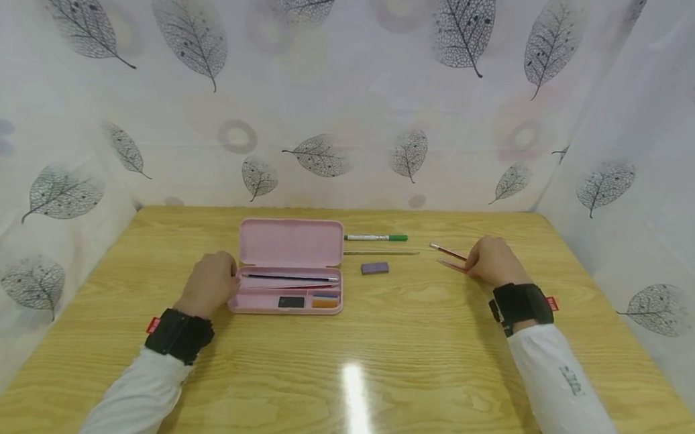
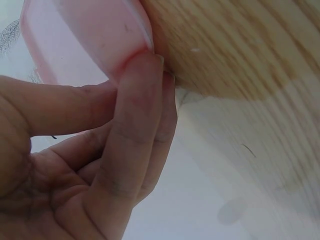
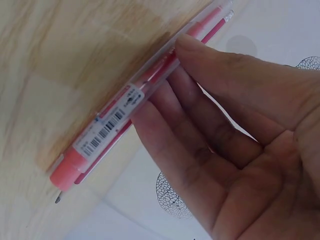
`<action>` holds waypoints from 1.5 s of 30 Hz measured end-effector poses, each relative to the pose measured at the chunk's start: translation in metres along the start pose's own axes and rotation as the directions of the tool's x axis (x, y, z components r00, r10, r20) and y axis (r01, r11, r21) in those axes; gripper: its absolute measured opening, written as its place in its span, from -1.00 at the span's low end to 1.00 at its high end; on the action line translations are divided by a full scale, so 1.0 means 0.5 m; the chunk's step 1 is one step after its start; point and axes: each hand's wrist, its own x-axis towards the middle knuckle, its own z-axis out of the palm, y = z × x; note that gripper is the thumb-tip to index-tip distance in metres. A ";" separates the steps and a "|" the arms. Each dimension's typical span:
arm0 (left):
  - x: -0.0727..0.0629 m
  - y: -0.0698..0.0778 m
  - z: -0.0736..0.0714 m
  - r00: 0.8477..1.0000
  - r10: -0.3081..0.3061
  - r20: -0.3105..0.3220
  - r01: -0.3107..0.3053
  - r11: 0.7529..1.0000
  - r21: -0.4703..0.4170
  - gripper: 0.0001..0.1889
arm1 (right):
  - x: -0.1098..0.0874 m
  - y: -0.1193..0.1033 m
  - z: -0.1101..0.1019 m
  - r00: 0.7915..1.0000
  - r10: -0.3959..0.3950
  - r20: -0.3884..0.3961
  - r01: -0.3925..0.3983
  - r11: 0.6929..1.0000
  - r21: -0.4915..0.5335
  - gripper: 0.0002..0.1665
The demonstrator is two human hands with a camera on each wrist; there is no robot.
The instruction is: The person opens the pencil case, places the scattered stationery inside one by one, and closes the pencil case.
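An open pink pencil case [image 1: 291, 243] lies on the table with its lid folded back. My left hand [image 1: 206, 284] pinches the left end of the case between thumb and fingers. Inside the case are a dark pencil [image 1: 289, 278], a slim red stick [image 1: 300, 288], a black block [image 1: 291, 302] and an orange block [image 1: 324, 303]. To the right, my right hand [image 1: 494, 261] holds a pink-capped pen [image 3: 115, 120] with a barcode label together with a dark red pencil [image 3: 216, 30]. The two lie side by side, close over the table in the right wrist view.
Between the case and my right hand lie a green-capped marker [image 1: 376, 237], a thin gold-coloured stick [image 1: 381, 252] and a purple eraser [image 1: 375, 268]. A leaf-printed curtain [image 1: 356, 96] borders the wooden table [image 1: 275, 380] at the back and sides.
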 end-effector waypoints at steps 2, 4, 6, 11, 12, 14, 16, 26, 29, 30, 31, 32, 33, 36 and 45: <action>0.000 0.000 0.000 1.000 -0.002 0.002 0.002 1.000 0.000 -0.91 | 0.001 0.002 0.001 1.000 -0.001 -0.006 0.001 1.000 0.003 -0.92; 0.001 0.001 0.000 1.000 -0.008 0.006 0.008 1.000 -0.001 -0.90 | 0.001 0.004 0.004 1.000 0.003 -0.012 -0.003 1.000 0.002 -0.91; 0.001 0.001 0.000 1.000 -0.017 0.009 0.017 1.000 -0.005 -0.90 | 0.002 0.005 0.006 1.000 0.011 -0.015 -0.011 1.000 0.001 -0.90; 0.001 0.001 0.000 1.000 -0.006 -0.002 0.006 1.000 -0.008 -0.91 | 0.002 0.006 0.008 1.000 0.015 -0.028 -0.015 1.000 0.001 -0.87; 0.000 -0.001 0.001 1.000 0.005 -0.010 -0.005 1.000 -0.007 -0.92 | 0.001 0.005 0.008 0.999 0.008 -0.033 -0.008 1.000 -0.001 -0.86; -0.001 -0.003 0.002 0.999 0.023 -0.022 -0.023 1.000 -0.008 -0.93 | 0.000 0.003 0.008 0.999 -0.012 -0.046 0.012 1.000 -0.005 -0.85; -0.002 -0.004 0.002 0.999 0.035 -0.031 -0.036 0.999 -0.008 -0.93 | -0.001 0.000 0.008 0.998 -0.034 -0.054 0.033 0.999 -0.014 -0.85; -0.002 -0.001 0.003 1.000 0.015 -0.011 -0.015 1.000 -0.019 -0.94 | -0.009 -0.008 0.004 0.999 -0.032 -0.038 0.031 0.999 -0.040 -0.88; -0.001 -0.001 0.003 1.000 0.014 -0.012 -0.014 1.000 -0.019 -0.94 | -0.010 -0.007 0.002 0.999 -0.029 -0.027 0.028 0.999 -0.046 -0.87; -0.001 -0.002 0.004 1.000 0.013 -0.011 -0.014 1.000 -0.020 -0.93 | -0.010 -0.007 0.002 0.999 -0.030 -0.026 0.029 0.999 -0.046 -0.87; -0.001 -0.001 0.004 1.000 0.011 -0.011 -0.011 1.000 -0.020 -0.93 | -0.009 -0.006 0.001 0.999 -0.034 -0.026 0.032 0.998 -0.049 -0.87; 0.000 -0.001 0.004 1.000 0.010 -0.010 -0.011 1.000 -0.020 -0.93 | -0.009 -0.007 0.002 0.999 -0.034 -0.027 0.032 0.998 -0.050 -0.87; 0.000 -0.001 0.004 1.000 0.010 -0.011 -0.010 1.000 -0.019 -0.93 | -0.009 -0.007 0.002 0.999 -0.036 -0.028 0.035 0.998 -0.051 -0.87; 0.000 -0.001 0.005 1.000 0.015 -0.013 -0.015 1.000 -0.015 -0.93 | -0.009 -0.009 0.002 0.998 -0.041 -0.039 0.039 0.998 -0.050 -0.87; -0.001 -0.001 0.003 1.000 0.017 -0.014 -0.017 1.000 -0.004 -0.92 | -0.012 -0.026 -0.007 0.998 -0.031 -0.050 0.030 0.999 -0.025 -0.84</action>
